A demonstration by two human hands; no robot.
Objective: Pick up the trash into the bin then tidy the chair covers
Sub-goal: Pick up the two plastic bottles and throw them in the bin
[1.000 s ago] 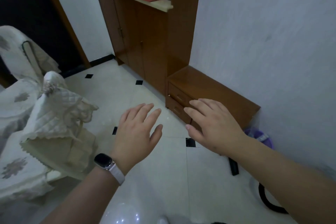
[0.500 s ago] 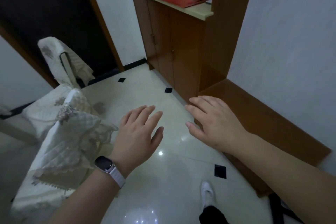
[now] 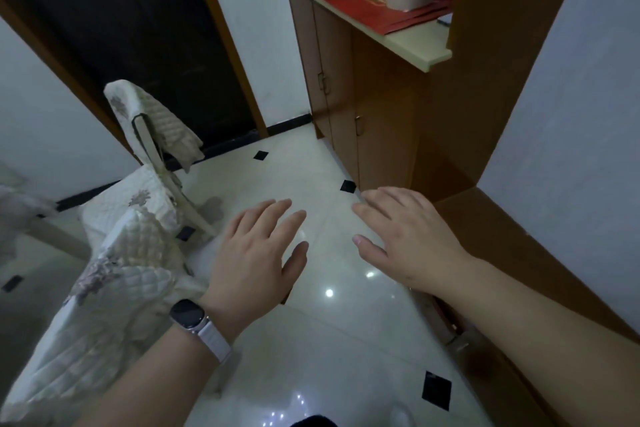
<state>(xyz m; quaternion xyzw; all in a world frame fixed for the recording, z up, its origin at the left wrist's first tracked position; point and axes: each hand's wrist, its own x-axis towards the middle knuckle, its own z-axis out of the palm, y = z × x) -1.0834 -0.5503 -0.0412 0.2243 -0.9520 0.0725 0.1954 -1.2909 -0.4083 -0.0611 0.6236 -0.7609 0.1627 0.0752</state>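
Your feed's dim and soft. Glare spots on the floor [image 3: 346,340] at 6 o'clock; doorway [image 3: 138,28] black at 11; edges bowed and smeared.

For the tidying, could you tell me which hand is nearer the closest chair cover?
Left. The left hand hangs just right of the chair cover; the right hand is farther right, toward the cabinet.

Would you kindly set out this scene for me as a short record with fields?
left hand: open, holds nothing, watch on wrist
right hand: open, holds nothing
near cover: rumpled, left of the left hand
far cover: hangs askew, one side drooping
bin: not in view
cabinet: doors shut, red folder on top
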